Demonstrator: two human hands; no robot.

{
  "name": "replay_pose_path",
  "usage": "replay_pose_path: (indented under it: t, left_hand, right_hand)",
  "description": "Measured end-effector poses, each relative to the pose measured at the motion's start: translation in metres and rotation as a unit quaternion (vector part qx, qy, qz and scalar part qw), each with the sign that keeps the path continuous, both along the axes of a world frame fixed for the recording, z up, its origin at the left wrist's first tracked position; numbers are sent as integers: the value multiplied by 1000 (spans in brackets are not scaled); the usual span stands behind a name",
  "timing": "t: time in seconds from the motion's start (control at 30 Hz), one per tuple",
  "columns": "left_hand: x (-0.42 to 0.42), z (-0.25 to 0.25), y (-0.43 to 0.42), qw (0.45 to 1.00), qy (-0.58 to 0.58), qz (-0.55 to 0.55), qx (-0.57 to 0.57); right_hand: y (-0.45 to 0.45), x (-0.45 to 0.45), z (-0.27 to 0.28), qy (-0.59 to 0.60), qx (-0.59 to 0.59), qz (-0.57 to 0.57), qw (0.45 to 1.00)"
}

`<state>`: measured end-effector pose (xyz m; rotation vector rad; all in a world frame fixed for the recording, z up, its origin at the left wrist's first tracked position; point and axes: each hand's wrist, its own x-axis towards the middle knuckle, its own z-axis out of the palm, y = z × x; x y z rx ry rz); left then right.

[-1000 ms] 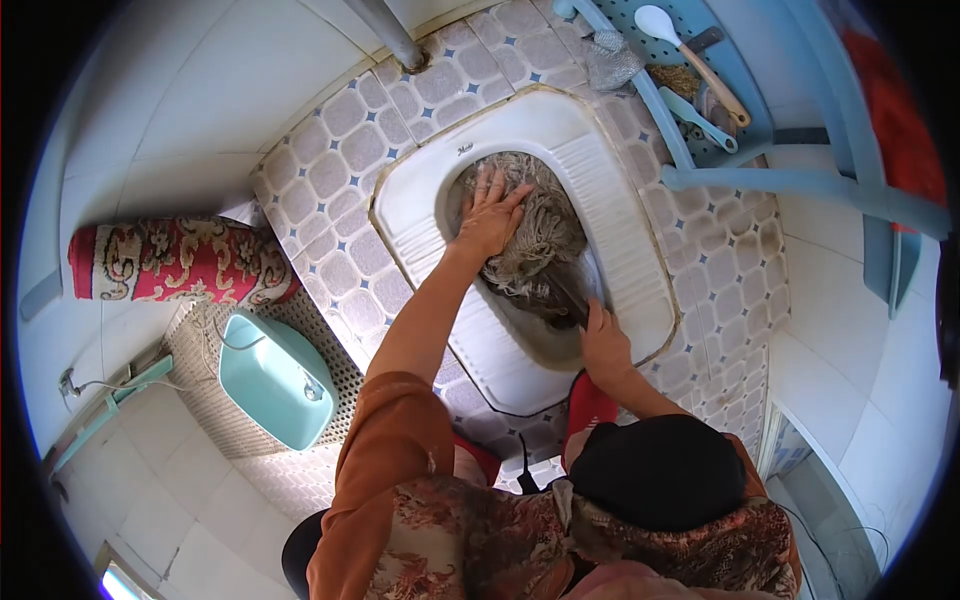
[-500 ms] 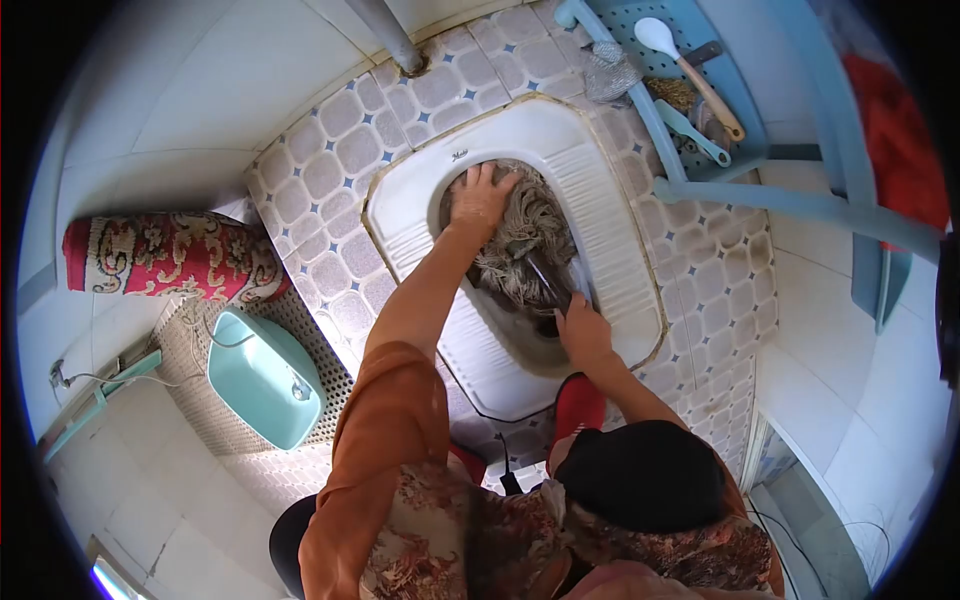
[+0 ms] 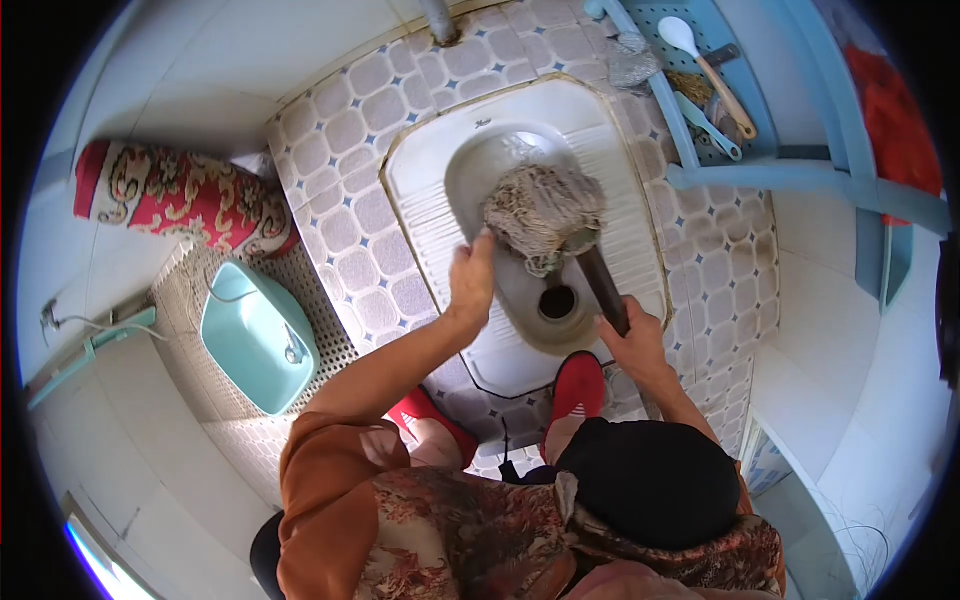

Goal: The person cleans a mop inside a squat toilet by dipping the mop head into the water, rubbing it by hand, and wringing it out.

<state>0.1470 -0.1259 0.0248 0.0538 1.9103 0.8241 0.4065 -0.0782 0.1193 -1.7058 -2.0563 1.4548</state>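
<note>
A mop [image 3: 545,210] with grey-brown string strands bunched in its head is over the basin of a white squat toilet [image 3: 420,190]. Its dark handle [image 3: 598,285] slants down toward me, and my right hand [image 3: 635,335] is wrapped round it. My left hand [image 3: 472,280] is at the left edge of the strands, fingers loosely bent and apart; whether a fingertip touches the strands I cannot tell. Below the mop head the toilet's round drain hole [image 3: 557,301] is in sight. Water glistens at the far end of the basin.
On the left stand a mint-green basin [image 3: 225,345] and a rolled red patterned rug [image 3: 185,195]. A blue rack [image 3: 770,178] at the right holds a white brush [image 3: 678,37] and other tools. A pipe [image 3: 438,20] meets the floor behind the toilet.
The mop head has turned and moved right, uncovering the drain hole and the basin's far end. My left hand has come off its top toward me; my right hand has moved slightly right with the handle.
</note>
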Motion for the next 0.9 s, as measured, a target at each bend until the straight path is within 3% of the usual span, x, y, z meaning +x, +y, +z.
replay_pose_path:
  t: [0.03, 0.07, 0.13, 0.23, 0.33, 0.37, 0.43, 0.53, 0.63, 0.67, 0.8, 0.9]
  left_hand:
    - [7, 22, -8, 982, -185, 41, -21]
    - [12, 42, -10, 927, -365, 79, -36]
    - [19, 41, -13, 767, -623, 153, -10]
    - [38, 79, 25, 702, -653, 165, 233]
    - [48, 85, 68, 744, -536, 251, 311]
    - [50, 92, 73, 712, -555, 300, 308]
    - [60, 87, 76, 695, -558, 298, 342]
    - [69, 83, 79, 641, -588, 324, 372]
    - [76, 82, 77, 590, -621, 310, 413]
    - [82, 79, 78, 570, -630, 310, 427]
    - [90, 108, 74, 506, -693, 332, 392]
    - [102, 110, 68, 462, -713, 318, 420]
  right_hand:
    - [1, 3, 7, -11, -7, 6, 1000]
    - [0, 6, 12, -16, -10, 6, 1000]
    - [-1, 12, 21, -26, -13, 1, 1000]
    - [-4, 16, 40, -15, 40, 19, 999]
    - [-10, 27, 51, -47, 11, 52, 997]
    - [-9, 31, 50, -45, 3, 58, 997]
    - [-11, 41, 43, -46, -12, 69, 996]
    - [-7, 52, 37, 7, -153, 56, 987]
    - [14, 80, 9, 239, -407, 73, 878]
    - [21, 82, -5, 321, -410, 11, 854]
    - [71, 42, -39, 370, -368, -273, 808]
    - [105, 6, -46, 426, -333, -315, 780]
